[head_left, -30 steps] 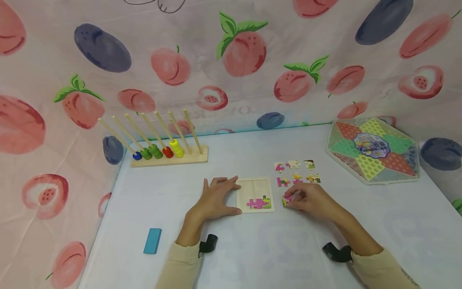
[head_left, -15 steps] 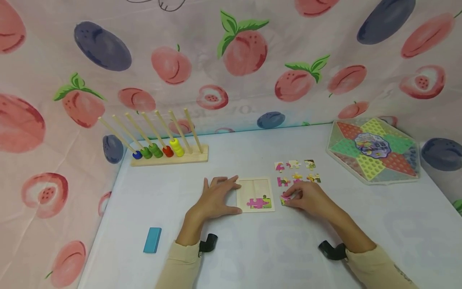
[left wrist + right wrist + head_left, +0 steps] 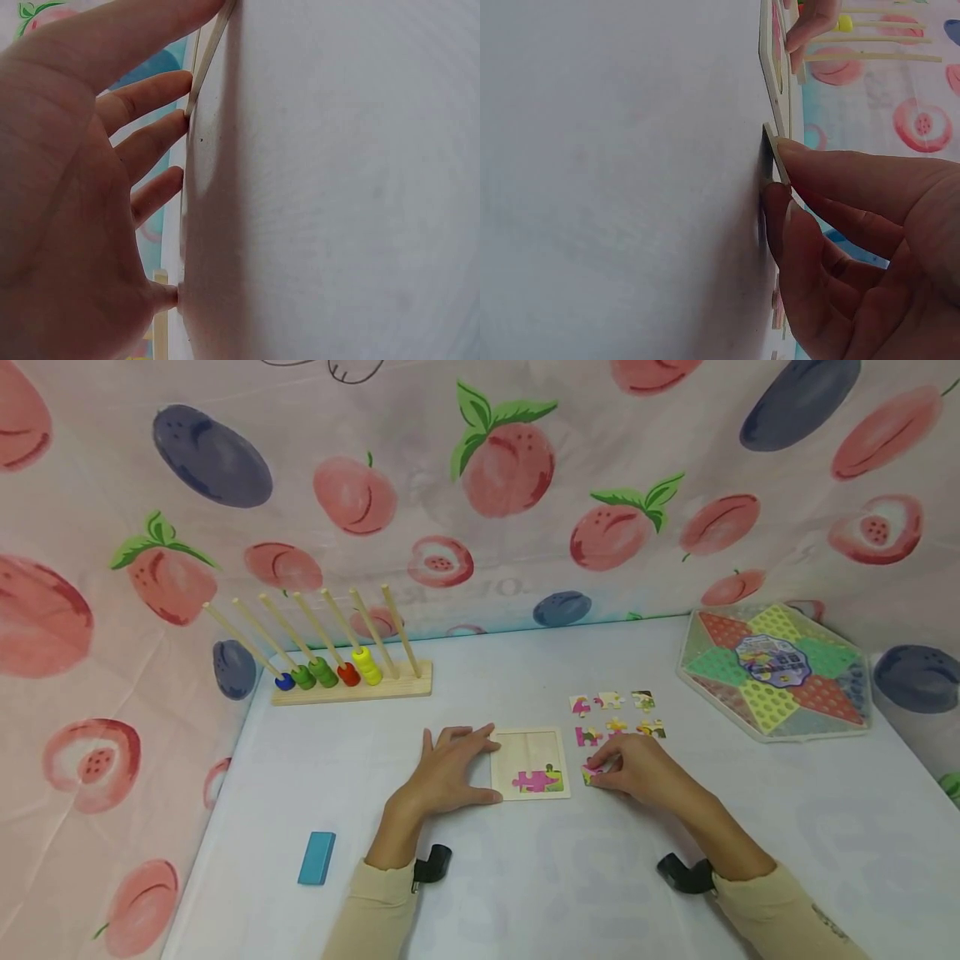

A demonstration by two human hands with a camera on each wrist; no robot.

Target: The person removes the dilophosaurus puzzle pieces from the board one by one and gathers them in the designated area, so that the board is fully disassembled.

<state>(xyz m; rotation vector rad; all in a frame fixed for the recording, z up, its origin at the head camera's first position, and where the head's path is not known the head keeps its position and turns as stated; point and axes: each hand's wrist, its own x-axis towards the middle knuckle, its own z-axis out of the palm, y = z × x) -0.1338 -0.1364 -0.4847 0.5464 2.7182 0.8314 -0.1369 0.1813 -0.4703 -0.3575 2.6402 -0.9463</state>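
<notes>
In the head view, a square wooden puzzle tray [image 3: 510,756] lies on the white table, with joined pink and green puzzle pieces [image 3: 536,781] at its lower right. My left hand [image 3: 446,772] is spread along the tray's left side, thumb by the near corner, index finger by the far one; the left wrist view shows its fingers extended. Right of the tray, my right hand [image 3: 647,770] pinches a puzzle piece [image 3: 588,776] between thumb and fingers. That puzzle piece [image 3: 772,139] is tilted in the right wrist view, one edge raised above the tabletop.
Loose puzzle pieces [image 3: 642,699] lie in two rows beyond the right hand, partly covered by it. A wooden bead rack [image 3: 360,692] stands at the back left, a blue block [image 3: 317,858] lies front left, and a hexagonal game board [image 3: 776,677] is at the back right.
My right hand and forearm have shifted slightly left, bringing the pinched puzzle piece a little closer to the tray. The left hand has stayed in place.
</notes>
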